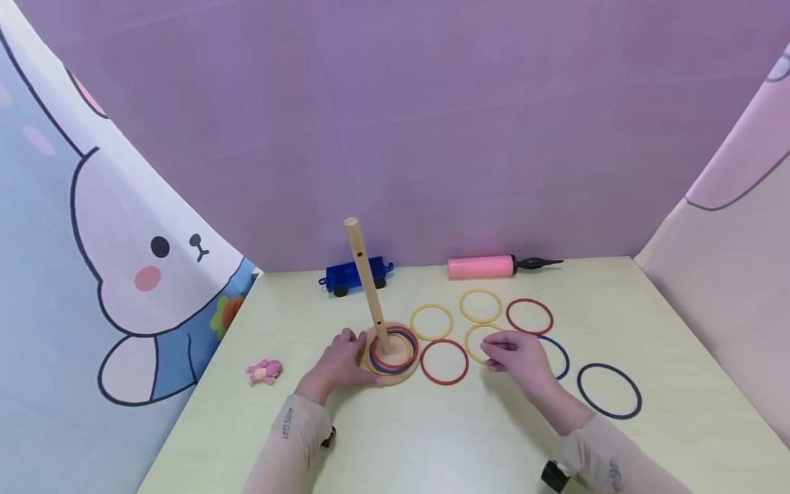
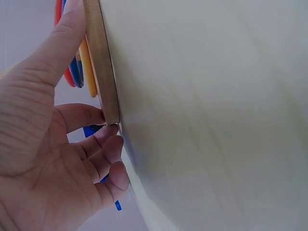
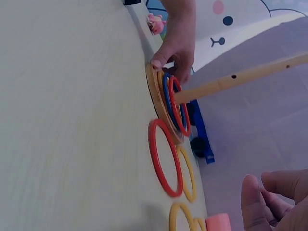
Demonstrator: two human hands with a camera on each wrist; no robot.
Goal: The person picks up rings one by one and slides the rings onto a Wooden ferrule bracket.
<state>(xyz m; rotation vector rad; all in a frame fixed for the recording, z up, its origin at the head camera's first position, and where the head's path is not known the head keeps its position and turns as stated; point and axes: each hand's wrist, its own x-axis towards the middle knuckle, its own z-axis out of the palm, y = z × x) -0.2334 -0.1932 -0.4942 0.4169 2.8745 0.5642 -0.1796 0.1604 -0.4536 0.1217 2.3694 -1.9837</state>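
My left hand [image 1: 339,360] grips the near-left edge of a round wooden ring-toss base [image 1: 400,379]. In the left wrist view its thumb [image 2: 65,41] lies over the top and the other fingers bend at the rim. Red, blue and yellow rings lie stacked on the base around a tall wooden peg [image 1: 365,274], which leans left in the head view. Over a yellow ring [image 1: 466,343] hovers my right hand [image 1: 521,360], its fingers loosely bent with nothing between them. A red ring [image 1: 422,362] lies between that hand and the base.
More loose rings lie to the right: a dark blue ring [image 1: 639,394], a blue ring [image 1: 568,363], a red ring [image 1: 529,300] and yellow ones. Along the back stand a blue toy cart [image 1: 345,276] and a pink pump [image 1: 481,267]. A small pink toy [image 1: 264,371] lies at left.
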